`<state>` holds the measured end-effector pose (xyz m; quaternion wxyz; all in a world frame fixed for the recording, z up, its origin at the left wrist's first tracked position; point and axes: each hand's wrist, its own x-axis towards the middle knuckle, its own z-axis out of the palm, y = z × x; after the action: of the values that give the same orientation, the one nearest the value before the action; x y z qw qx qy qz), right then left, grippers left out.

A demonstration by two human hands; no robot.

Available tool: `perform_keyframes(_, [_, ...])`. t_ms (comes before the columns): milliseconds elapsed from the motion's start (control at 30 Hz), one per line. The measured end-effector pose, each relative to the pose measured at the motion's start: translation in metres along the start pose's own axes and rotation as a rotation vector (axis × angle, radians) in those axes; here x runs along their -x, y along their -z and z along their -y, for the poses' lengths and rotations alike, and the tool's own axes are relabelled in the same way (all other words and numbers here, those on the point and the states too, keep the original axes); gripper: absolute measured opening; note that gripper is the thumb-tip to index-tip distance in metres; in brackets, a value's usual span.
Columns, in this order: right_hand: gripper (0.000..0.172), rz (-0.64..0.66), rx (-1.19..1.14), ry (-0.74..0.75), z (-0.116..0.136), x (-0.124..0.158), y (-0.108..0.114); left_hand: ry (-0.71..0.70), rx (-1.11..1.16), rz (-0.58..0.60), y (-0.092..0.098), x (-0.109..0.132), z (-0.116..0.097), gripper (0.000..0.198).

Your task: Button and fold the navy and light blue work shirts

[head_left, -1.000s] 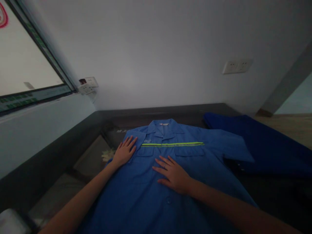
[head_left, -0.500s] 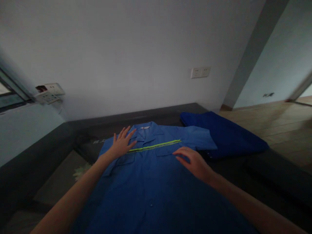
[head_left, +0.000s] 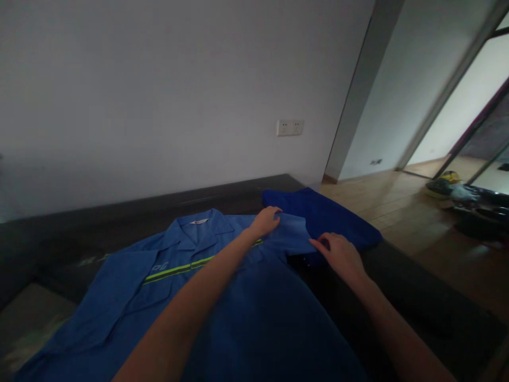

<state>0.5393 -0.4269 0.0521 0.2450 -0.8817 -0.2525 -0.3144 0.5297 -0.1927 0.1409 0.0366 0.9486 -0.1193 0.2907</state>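
Observation:
A blue short-sleeved work shirt (head_left: pixel 238 297) lies spread front up, with a collar, a neck label and a yellow-green reflective stripe across the chest. My left hand (head_left: pixel 266 221) reaches across it to the upper edge of the sleeve on the right, its fingers curled onto the fabric there. At that sleeve's lower hem corner, my right hand (head_left: pixel 341 257) pinches the cloth between thumb and fingers. The other sleeve (head_left: pixel 123 276) lies folded over toward the chest at the left. My left forearm hides part of the stripe and the shirt front.
A darker blue folded cloth (head_left: pixel 342 215) lies behind the right sleeve on the dark table (head_left: pixel 131 212). A wall with a socket plate (head_left: pixel 290 127) rises behind the table. To the right are a tiled floor (head_left: pixel 382 196) and a pile of objects (head_left: pixel 465 193) by a glass partition.
My view has turned right. My left hand has moved from the left chest to the right sleeve's upper edge, and my right hand from the chest pocket to its hem. The left sleeve now lies folded inward.

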Motion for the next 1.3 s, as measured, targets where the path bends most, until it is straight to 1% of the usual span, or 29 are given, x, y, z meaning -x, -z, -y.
perform_keyframes(100, [0.039, 0.047, 0.039, -0.006, 0.006, 0.001, -0.005, -0.02, 0.024, -0.037, -0.022, -0.033, -0.016, 0.033])
perform_keyframes(133, [0.041, 0.057, 0.049, -0.01, 0.009, 0.002, -0.006, -0.025, 0.017, -0.027, -0.029, -0.04, -0.021, 0.032])
perform_keyframes(200, [0.044, 0.076, 0.058, -0.01, 0.013, 0.003, -0.006, -0.025, -0.015, 0.035, -0.041, -0.049, -0.027, 0.03])
perform_keyframes(267, [0.045, 0.089, 0.08, -0.004, 0.017, 0.006, -0.006, -0.013, -0.058, 0.116, -0.05, -0.051, -0.029, 0.03])
perform_keyframes(333, [0.043, 0.093, 0.116, 0.007, 0.021, 0.008, -0.007, -0.009, -0.098, 0.169, -0.056, -0.051, -0.027, 0.035])
perform_keyframes(433, [0.036, 0.092, 0.134, 0.021, 0.025, 0.01, -0.01, -0.027, -0.135, 0.189, -0.06, -0.051, -0.023, 0.04])
perform_keyframes(533, [0.028, 0.099, 0.077, 0.024, 0.027, 0.01, -0.012, -0.017, -0.12, 0.198, -0.057, -0.055, -0.02, 0.042])
perform_keyframes(633, [0.019, 0.091, -0.059, 0.02, 0.026, 0.008, -0.011, -0.006, -0.087, 0.199, -0.047, -0.06, -0.019, 0.035])
perform_keyframes(733, [0.015, 0.015, -0.245, -0.039, 0.027, 0.007, -0.009, -0.001, -0.027, 0.169, -0.031, -0.061, -0.017, 0.025])
perform_keyframes(833, [0.02, -0.094, -0.478, -0.091, 0.029, 0.005, -0.008, 0.03, 0.06, 0.094, -0.012, -0.059, -0.012, 0.021])
perform_keyframes(900, [0.027, -0.118, -0.732, -0.128, 0.03, 0.003, -0.008, 0.063, 0.144, 0.044, 0.0, -0.057, -0.008, 0.022])
perform_keyframes(967, [0.032, -0.082, -1.048, -0.199, 0.033, 0.001, -0.007, 0.096, 0.257, 0.005, 0.011, -0.055, -0.006, 0.022])
perform_keyframes(1033, [0.037, -0.016, -1.336, -0.276, 0.037, 0.001, -0.006, 0.136, 0.409, -0.021, 0.023, -0.053, -0.004, 0.024])
perform_keyframes(1100, [0.039, 0.039, -1.539, -0.342, 0.044, 0.003, -0.004, 0.191, 0.573, -0.009, 0.036, -0.048, -0.003, 0.033])
perform_keyframes(1167, [0.04, 0.094, -1.658, -0.396, 0.051, 0.007, -0.001, 0.227, 0.662, 0.006, 0.048, -0.042, 0.0, 0.04])
perform_keyframes(1200, [0.04, 0.119, -1.692, -0.415, 0.055, 0.009, 0.0, 0.236, 0.668, -0.003, 0.054, -0.039, 0.003, 0.039])
perform_keyframes(1233, [0.042, 0.143, -1.714, -0.424, 0.059, 0.011, 0.001, 0.241, 0.66, -0.022, 0.059, -0.035, 0.006, 0.035])
perform_keyframes(1300, [0.054, 0.191, -1.738, -0.428, 0.066, 0.016, 0.001, 0.249, 0.65, -0.066, 0.068, -0.025, 0.014, 0.021])
